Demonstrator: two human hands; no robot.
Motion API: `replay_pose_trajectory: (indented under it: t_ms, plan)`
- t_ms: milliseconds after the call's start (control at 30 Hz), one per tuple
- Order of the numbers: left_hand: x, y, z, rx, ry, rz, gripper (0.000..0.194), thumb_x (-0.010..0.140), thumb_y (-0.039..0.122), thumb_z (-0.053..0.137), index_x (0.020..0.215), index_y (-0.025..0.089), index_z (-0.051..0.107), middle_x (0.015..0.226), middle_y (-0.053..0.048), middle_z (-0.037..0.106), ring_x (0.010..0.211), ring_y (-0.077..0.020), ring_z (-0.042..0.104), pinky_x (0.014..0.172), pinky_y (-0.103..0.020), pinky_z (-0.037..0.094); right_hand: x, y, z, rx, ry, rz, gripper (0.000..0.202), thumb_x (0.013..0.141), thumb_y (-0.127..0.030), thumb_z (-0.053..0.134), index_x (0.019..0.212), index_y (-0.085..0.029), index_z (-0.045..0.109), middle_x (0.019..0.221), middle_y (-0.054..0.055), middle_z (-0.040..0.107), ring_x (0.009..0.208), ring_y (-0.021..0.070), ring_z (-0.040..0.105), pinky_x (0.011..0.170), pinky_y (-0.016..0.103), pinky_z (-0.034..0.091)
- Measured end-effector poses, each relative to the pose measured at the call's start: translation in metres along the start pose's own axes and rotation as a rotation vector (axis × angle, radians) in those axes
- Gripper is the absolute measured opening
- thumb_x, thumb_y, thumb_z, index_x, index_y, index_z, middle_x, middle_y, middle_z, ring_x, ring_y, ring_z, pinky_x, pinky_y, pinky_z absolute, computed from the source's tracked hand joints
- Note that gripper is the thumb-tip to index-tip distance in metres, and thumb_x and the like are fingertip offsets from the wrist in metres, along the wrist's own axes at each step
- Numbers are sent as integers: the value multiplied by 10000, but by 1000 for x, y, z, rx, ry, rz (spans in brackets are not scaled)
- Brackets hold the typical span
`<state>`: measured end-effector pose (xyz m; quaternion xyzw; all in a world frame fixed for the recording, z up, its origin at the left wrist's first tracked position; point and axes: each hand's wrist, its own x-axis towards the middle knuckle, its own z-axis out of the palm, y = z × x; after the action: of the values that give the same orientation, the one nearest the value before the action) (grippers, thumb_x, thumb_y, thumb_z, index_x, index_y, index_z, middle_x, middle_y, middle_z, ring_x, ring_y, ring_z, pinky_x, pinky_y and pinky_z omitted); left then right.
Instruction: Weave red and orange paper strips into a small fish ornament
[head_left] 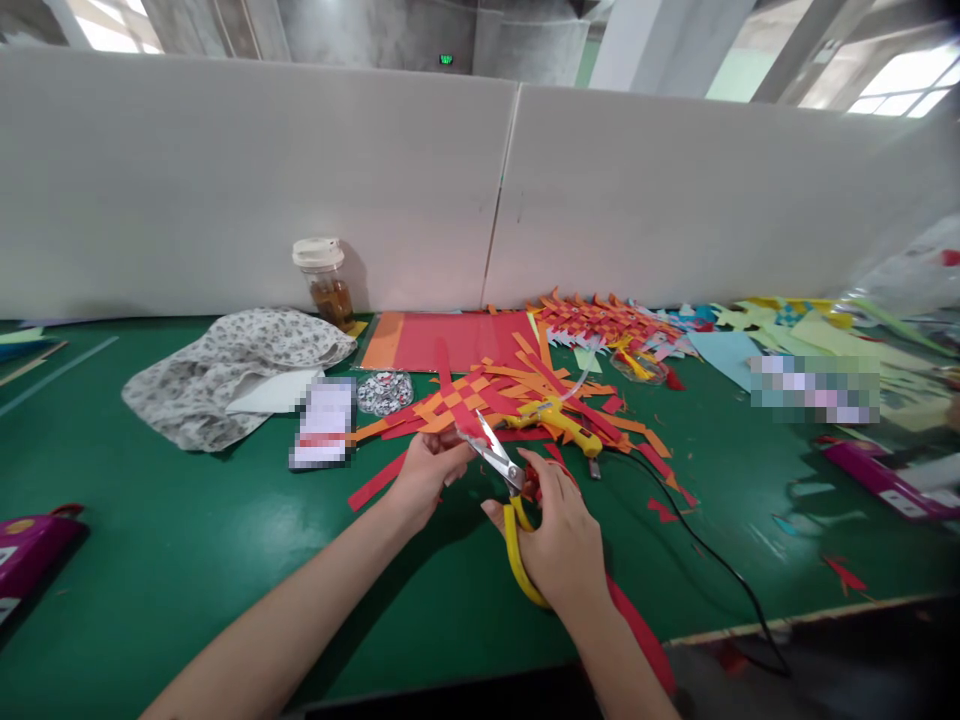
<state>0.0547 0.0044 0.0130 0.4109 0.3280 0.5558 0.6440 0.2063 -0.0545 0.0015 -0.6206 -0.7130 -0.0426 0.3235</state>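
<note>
My left hand (426,478) pinches the near edge of a woven paper piece (459,398) made of red and orange strips, with loose strip ends sticking out. In my right hand (564,535) is a pair of scissors (513,476) with yellow handles. Its blades are spread and point up and left at the paper by my left fingertips. Whether the blades touch the paper is hard to make out. Just beyond my right hand lies a yellow glue gun (559,420) among loose red and orange strips.
A phone (324,425), a patterned cloth (232,385) and a lidded drink cup (324,285) are at the left. Red sheets (465,340) lie behind the strips. The glue gun's black cord (720,565) runs off the table's right front edge. Purple boxes (889,480) stand on both sides.
</note>
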Motion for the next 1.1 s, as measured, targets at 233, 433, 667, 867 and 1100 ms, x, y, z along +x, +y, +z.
replay_pose_trajectory:
  t_ms: [233,433,667,867,1100]
  plan:
    - [-1,-1,3,19,14,2,231,605,279,747,696,131,595,560,38,542,392,-19,301,393,-208,200,-1,2,0,37,5,14,537,774,-462,549,1217,-173,455,1078,128,596,982,267,585,708,345,509]
    - [-1,-2,3,42,21,-20,239,597,277,753,718,124,615,584,24,575,389,-18,322,375,-194,192,0,1,-1,35,12,11,538,772,-461,555,1217,-176,455,1087,128,597,985,266,587,706,342,511]
    - [-1,-2,2,24,20,1,221,609,251,753,715,121,608,605,18,589,383,-13,325,376,-194,207,0,1,0,35,10,17,534,772,-458,555,1210,-169,461,1082,130,603,977,266,590,714,349,511]
    - [-2,0,4,7,6,-6,209,613,237,748,681,125,585,594,28,584,365,-2,299,374,-192,193,0,2,-1,16,13,15,510,778,-453,547,1195,-169,471,1080,123,611,985,262,595,718,340,508]
    - [-3,2,6,15,24,-16,233,596,244,754,660,131,560,586,34,579,372,-8,315,371,-187,193,-1,2,-2,12,14,16,479,784,-449,540,1173,-176,488,1047,115,622,907,239,615,669,312,494]
